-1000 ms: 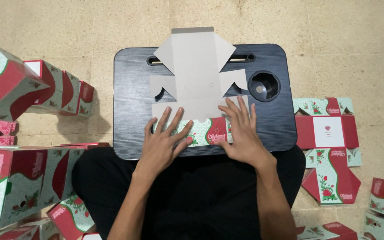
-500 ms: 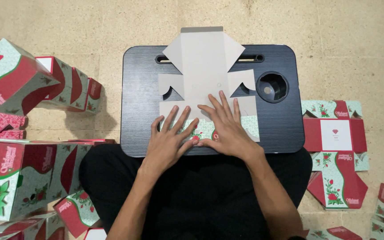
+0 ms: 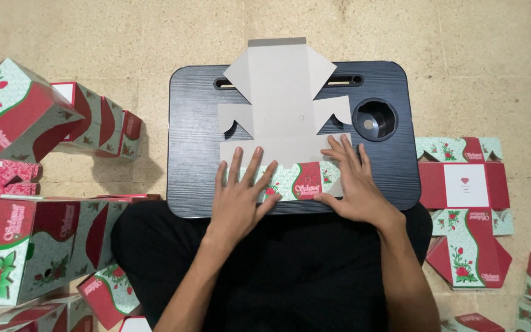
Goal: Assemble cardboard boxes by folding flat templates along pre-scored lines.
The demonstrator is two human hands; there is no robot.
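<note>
Seen from above, a person sits on a tan floor with a small black lap tabletop across their legs, which are in black clothing. On it lies a flat, unfolded cardboard box blank, plain grey side up. Its long axis runs away from the person, from the near edge of the tabletop to the far edge, where the top flap juts slightly past. The nearest flap is folded back toward the blank, showing its printed side: pale green with red roses and a red panel.

The left hand lies flat, fingers spread, on the left part of that folded flap. The right hand lies flat on its right end. Neither grip is closed around anything; both palms press down, open. The hands hide part of the flap and its fold line.

A round cup recess sits in the tabletop's right side. Assembled boxes in the same print are stacked at the left, some cut off by the picture edge. A printed flat blank lies on the floor at the right, with more box pieces cropped at the lower right corner.
</note>
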